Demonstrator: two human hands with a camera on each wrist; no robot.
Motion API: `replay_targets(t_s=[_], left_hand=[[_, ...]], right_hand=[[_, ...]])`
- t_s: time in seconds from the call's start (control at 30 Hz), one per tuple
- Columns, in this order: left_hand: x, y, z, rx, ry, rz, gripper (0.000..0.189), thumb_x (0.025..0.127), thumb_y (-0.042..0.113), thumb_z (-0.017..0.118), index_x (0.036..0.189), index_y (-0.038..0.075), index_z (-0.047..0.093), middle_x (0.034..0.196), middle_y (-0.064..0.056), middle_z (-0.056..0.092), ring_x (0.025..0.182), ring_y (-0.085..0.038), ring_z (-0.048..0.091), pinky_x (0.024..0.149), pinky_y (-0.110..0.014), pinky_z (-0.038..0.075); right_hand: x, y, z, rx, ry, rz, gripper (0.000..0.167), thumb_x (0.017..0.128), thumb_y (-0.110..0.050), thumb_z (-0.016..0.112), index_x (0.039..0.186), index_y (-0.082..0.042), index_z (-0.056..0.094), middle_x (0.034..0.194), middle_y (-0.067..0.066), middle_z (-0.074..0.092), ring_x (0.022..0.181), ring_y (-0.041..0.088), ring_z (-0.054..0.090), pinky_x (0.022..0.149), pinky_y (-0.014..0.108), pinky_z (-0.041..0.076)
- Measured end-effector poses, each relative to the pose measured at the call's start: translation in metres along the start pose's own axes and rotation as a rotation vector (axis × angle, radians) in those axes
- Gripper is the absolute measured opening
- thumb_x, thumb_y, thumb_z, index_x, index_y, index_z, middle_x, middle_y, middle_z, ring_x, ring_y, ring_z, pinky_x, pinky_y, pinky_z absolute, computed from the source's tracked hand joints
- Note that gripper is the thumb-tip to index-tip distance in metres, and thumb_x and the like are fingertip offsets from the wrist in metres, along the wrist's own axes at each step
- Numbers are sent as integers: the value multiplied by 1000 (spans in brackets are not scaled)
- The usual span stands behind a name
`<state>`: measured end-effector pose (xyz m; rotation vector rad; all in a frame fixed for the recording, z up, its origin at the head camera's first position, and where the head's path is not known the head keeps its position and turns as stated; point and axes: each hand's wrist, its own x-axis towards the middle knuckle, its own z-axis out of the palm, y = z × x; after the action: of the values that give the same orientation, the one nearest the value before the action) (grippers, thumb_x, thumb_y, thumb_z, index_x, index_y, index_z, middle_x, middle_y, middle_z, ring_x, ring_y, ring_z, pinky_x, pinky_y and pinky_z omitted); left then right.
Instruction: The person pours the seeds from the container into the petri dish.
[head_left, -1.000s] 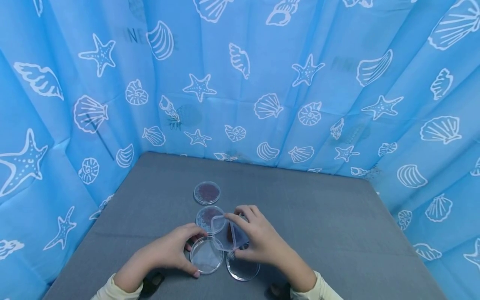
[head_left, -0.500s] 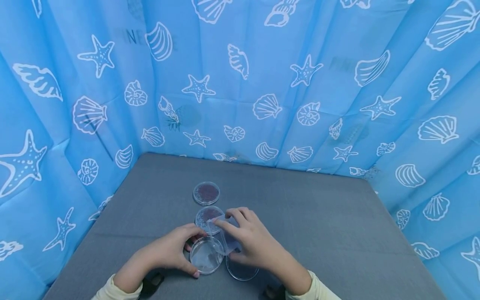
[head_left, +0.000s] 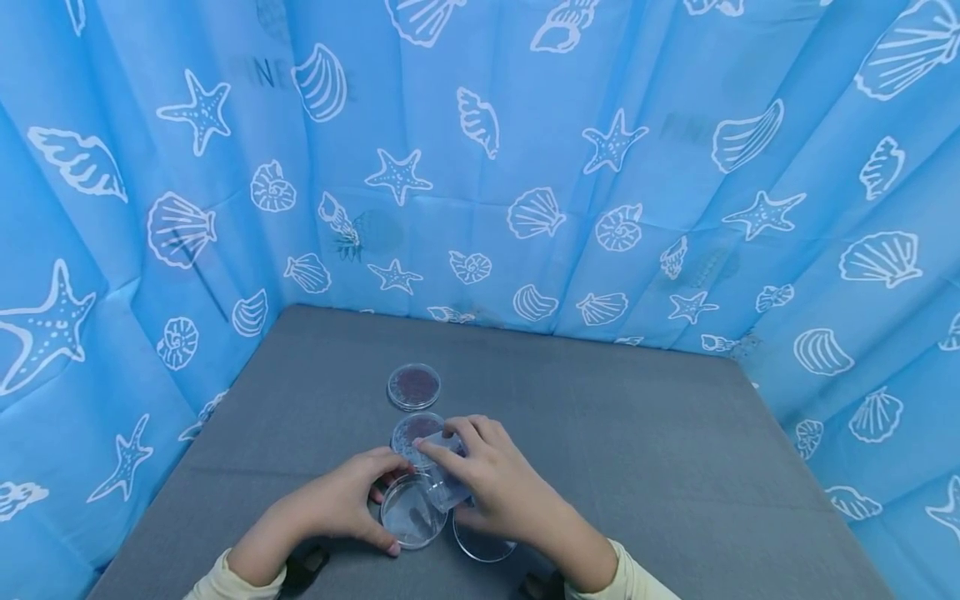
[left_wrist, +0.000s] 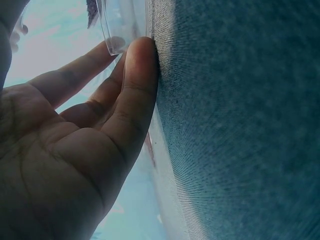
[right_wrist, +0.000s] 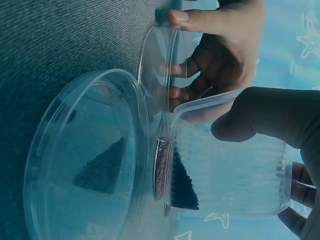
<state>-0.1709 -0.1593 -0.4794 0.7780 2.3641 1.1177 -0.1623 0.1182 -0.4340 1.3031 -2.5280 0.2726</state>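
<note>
My left hand (head_left: 341, 500) grips a clear petri dish (head_left: 411, 517) by its sides, thumb at the near edge and fingers at the far edge; the left wrist view shows fingertips at the dish wall (left_wrist: 127, 22). Above this dish, my right hand (head_left: 498, 479) holds a clear plastic box (right_wrist: 230, 165) tilted toward it, thumb on one wall and fingers on the opposite side. Dark granular material (right_wrist: 184, 185) lies in a wedge near the box's mouth. Beneath the right hand sits another clear round dish (head_left: 483, 548), partly hidden.
Two petri dishes with dark reddish contents, a far one (head_left: 414, 387) and a nearer one (head_left: 408, 435), stand in line beyond the gripped dish. Grey cloth covers the table (head_left: 637, 433). A blue shell-patterned curtain (head_left: 480, 167) surrounds the back and sides.
My right hand has moved left with the box and tipped it further over the gripped dish. The left hand and the dishes on the table have stayed put.
</note>
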Motion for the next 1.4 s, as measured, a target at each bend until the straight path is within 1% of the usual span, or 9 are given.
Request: replay_targets(t_s=[0.13, 0.3, 0.43, 0.6, 0.8, 1.0, 1.2, 1.4], left_hand=[[0, 2, -1, -12, -4, 0, 89, 72, 41, 98, 146, 14, 58, 133, -2, 59, 114, -16, 59, 87, -23, 58], [-1, 2, -1, -24, -8, 4, 88, 73, 40, 98, 146, 13, 58, 132, -2, 59, 113, -15, 59, 87, -23, 59], [-1, 0, 0, -28, -8, 11, 86, 73, 40, 98, 145, 14, 58, 131, -1, 59, 112, -13, 60, 87, -23, 59], [1, -3, 2, -12, 9, 27, 85, 72, 41, 99, 143, 14, 60, 129, 1, 60, 110, -11, 60, 85, -23, 59], [1, -5, 3, -9, 22, 41, 86, 70, 40, 100, 141, 13, 61, 129, 0, 60, 108, -12, 60, 85, -23, 60], [1, -4, 3, -15, 17, 32, 86, 70, 40, 100, 142, 15, 61, 134, -3, 60, 114, -15, 61, 86, -23, 59], [1, -3, 3, -8, 18, 21, 85, 69, 41, 101, 141, 15, 61, 132, -3, 60, 112, -15, 61, 84, -24, 59], [1, -3, 3, -17, 15, 12, 86, 70, 41, 100, 142, 16, 60, 135, -3, 59, 118, -18, 61, 86, -24, 60]], right_hand=[[1, -2, -1, 5, -31, 7, 106, 70, -32, 99, 161, -36, 44, 145, 5, 55, 133, 21, 49, 111, 48, 49], [2, -5, -2, 5, -42, -1, 106, 70, -30, 99, 161, -34, 46, 145, 6, 55, 134, 22, 48, 112, 47, 49], [3, -6, -3, 5, -56, 5, 103, 70, -29, 99, 160, -33, 48, 146, 6, 54, 134, 22, 48, 112, 47, 49], [4, -8, -2, -6, -69, 4, 99, 72, -27, 98, 158, -32, 50, 146, 5, 53, 134, 22, 47, 112, 47, 49], [4, -8, -1, -22, -67, -2, 99, 72, -26, 97, 158, -32, 50, 146, 5, 52, 133, 21, 47, 112, 47, 48], [4, -7, 1, -34, -39, -17, 99, 69, -21, 96, 157, -30, 51, 145, 6, 53, 132, 22, 48, 113, 47, 48], [4, -7, 1, -31, -36, -20, 99, 69, -19, 95, 157, -31, 51, 145, 7, 53, 132, 22, 48, 111, 47, 48], [4, -7, 1, -20, -28, -21, 98, 69, -17, 95, 156, -30, 53, 145, 7, 53, 132, 22, 48, 111, 47, 48]])
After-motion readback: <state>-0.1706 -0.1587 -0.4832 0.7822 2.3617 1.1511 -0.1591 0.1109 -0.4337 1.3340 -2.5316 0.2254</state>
